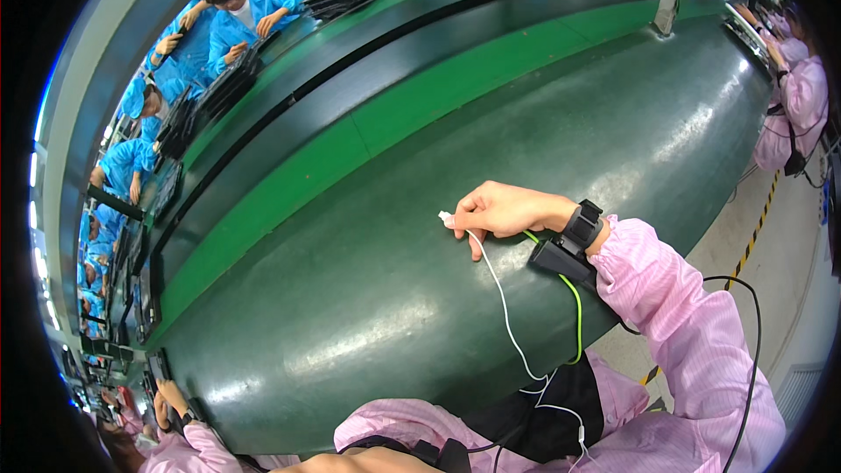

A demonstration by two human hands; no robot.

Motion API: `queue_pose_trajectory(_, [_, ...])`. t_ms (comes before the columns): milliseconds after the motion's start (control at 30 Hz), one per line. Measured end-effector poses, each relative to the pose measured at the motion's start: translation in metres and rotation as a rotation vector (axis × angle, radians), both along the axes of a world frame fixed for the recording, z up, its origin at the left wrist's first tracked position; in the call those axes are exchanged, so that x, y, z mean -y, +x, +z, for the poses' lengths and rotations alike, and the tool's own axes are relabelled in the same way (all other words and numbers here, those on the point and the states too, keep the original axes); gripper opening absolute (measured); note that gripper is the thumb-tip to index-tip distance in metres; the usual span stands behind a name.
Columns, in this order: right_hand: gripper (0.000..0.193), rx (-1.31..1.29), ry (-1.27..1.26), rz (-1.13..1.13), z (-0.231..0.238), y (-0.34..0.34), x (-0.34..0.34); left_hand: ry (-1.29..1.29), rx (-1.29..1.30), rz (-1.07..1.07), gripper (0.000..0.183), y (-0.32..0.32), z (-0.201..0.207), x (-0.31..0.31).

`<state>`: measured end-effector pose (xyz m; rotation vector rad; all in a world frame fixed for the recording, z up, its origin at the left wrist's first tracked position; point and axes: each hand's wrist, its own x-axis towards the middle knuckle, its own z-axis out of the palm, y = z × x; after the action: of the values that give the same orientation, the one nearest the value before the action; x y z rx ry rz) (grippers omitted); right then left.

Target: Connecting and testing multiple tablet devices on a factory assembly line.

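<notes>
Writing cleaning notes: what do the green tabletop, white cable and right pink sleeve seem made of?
Green tabletop: probably rubber or vinyl, satin, given soft highlights.
White cable: likely smooth plastic insulation, given even curves.
Right pink sleeve: matte fabric, creased and finely striped; fibre unclear.

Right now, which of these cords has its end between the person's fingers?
The white cord, its small white plug in the right hand. The lime-green cord runs by the black wristband instead; the black cord curves beside the pink sleeve.
</notes>
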<state>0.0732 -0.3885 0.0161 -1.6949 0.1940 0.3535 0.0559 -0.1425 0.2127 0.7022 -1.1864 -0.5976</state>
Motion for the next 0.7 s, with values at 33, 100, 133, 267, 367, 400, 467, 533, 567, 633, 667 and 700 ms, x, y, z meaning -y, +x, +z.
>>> queue_pose_trajectory(33, [0.042,-0.001,0.002,0.001,0.0,0.0,0.0,-0.027,0.027,-0.054,0.031,0.003,-0.001,0.001])
queue_pose_trajectory(100, [0.042,0.005,0.014,0.004,0.0,0.0,0.0,-0.07,0.111,-0.186,0.029,0.017,-0.005,0.004])
queue_pose_trajectory(133, [0.042,0.012,0.025,0.006,0.0,0.0,0.0,-0.073,0.098,-0.205,0.028,0.015,-0.004,0.003])
queue_pose_trajectory(267, [0.043,0.026,0.017,0.0,-0.001,-0.001,-0.001,-0.064,-0.096,-0.186,0.022,0.015,-0.002,0.003])
queue_pose_trajectory(367, [0.044,0.033,-0.011,0.006,-0.002,-0.003,-0.001,-0.22,-0.213,-0.359,0.019,0.017,-0.003,0.006])
queue_pose_trajectory(400, [0.044,0.041,-0.013,0.007,-0.002,-0.003,-0.001,-0.368,-0.285,-0.449,0.018,0.018,-0.005,0.009])
queue_pose_trajectory(467, [0.045,0.044,-0.027,0.013,-0.001,-0.001,0.0,-0.593,-0.353,-0.612,0.016,0.025,-0.008,0.011])
queue_pose_trajectory(533, [0.045,0.052,-0.012,0.016,-0.001,-0.001,0.001,-0.641,-0.445,-0.572,0.016,0.025,-0.008,0.009])
queue_pose_trajectory(567, [0.045,0.049,-0.007,0.018,-0.001,-0.001,0.001,-0.663,-0.495,-0.551,0.017,0.025,-0.007,0.008])
queue_pose_trajectory(633, [0.044,0.048,-0.001,0.014,-0.002,-0.001,0.001,-0.676,-0.598,-0.618,0.017,0.026,-0.007,0.008])
queue_pose_trajectory(667, [0.044,0.047,-0.002,0.013,-0.002,-0.001,0.001,-0.676,-0.645,-0.707,0.018,0.028,-0.008,0.009])
queue_pose_trajectory(700, [0.044,0.044,0.003,0.011,-0.002,0.0,0.001,-0.677,-0.687,-0.8,0.018,0.03,-0.008,0.01])
